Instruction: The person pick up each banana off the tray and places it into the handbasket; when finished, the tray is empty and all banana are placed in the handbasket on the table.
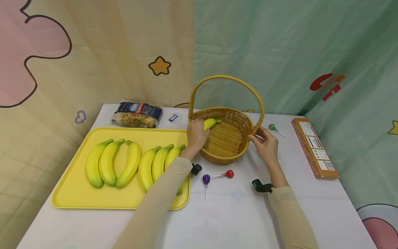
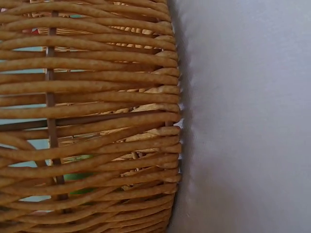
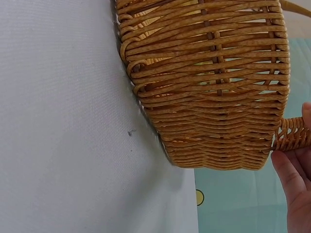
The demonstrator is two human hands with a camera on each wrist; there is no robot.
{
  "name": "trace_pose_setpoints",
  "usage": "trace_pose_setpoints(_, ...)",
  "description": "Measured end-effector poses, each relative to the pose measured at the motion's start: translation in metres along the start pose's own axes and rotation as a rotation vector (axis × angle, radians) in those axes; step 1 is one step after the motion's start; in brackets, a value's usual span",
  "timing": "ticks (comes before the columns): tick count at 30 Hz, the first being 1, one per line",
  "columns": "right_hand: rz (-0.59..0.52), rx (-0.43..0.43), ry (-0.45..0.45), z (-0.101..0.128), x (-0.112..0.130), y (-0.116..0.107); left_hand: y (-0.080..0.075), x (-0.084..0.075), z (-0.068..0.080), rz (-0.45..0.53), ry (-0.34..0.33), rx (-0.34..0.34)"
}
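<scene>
A round wicker basket (image 1: 226,159) with a tall arched handle stands at the back middle of the table. My left hand (image 1: 197,136) reaches over its left side and grips a yellow banana (image 1: 211,123), whose green-tipped stem points right inside the basket. The rest of that banana is hidden by the hand. In the left wrist view the woven wall (image 2: 97,87) fills the left half, with a bit of green behind the weave. My right hand (image 1: 266,142) pinches the base of the handle at the right rim, also seen in the right wrist view, where the fingers (image 3: 291,177) touch it.
Several bananas (image 1: 107,162) lie on a yellow tray (image 1: 71,199) at left. Behind it sit a pasta bag (image 1: 136,115) and a small blue wrapper (image 1: 173,118). Purple (image 1: 206,179), red (image 1: 229,174) and green (image 1: 272,127) lollipops surround the basket. An orange-brown box (image 1: 314,148) lies far right.
</scene>
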State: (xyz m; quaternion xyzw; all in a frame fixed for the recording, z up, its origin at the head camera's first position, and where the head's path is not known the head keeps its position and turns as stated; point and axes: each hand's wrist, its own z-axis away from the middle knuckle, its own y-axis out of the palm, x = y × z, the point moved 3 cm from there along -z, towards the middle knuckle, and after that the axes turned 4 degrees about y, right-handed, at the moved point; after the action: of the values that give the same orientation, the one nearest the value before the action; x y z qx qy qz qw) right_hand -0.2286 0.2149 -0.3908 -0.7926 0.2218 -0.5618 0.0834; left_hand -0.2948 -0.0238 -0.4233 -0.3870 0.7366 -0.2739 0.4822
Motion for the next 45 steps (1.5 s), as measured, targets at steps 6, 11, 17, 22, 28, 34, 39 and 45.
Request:
trace_pose_setpoints(6, -0.024, 0.0, 0.0, 0.0, -0.001, 0.001, -0.006, 0.0, 0.004, 0.081, 0.006, 0.042)
trace_pose_setpoints(11, -0.032, -0.007, 0.003, 0.0, -0.001, 0.0, -0.031, -0.007, 0.017, 0.205, 0.002, 0.13)
trace_pose_setpoints(17, -0.06, -0.002, 0.002, -0.001, -0.003, 0.001, -0.08, 0.007, 0.051, 0.268, -0.008, 0.133)
trace_pose_setpoints(22, -0.057, -0.012, 0.01, -0.001, -0.006, 0.001, -0.139, 0.051, 0.078, 0.228, -0.086, 0.075)
trace_pose_setpoints(28, -0.08, -0.028, -0.019, 0.0, -0.004, -0.001, -0.207, 0.117, 0.103, 0.132, -0.266, -0.102)
trace_pose_setpoints(34, -0.094, -0.024, -0.042, 0.0, -0.003, -0.002, -0.248, 0.168, 0.127, 0.108, -0.401, -0.226)
trace_pose_setpoints(39, -0.097, -0.02, -0.041, 0.0, -0.003, -0.002, -0.253, 0.199, 0.14, 0.117, -0.453, -0.251)
trace_pose_setpoints(45, -0.109, -0.02, -0.038, 0.0, -0.003, -0.002, -0.241, 0.232, 0.151, 0.084, -0.507, -0.142)
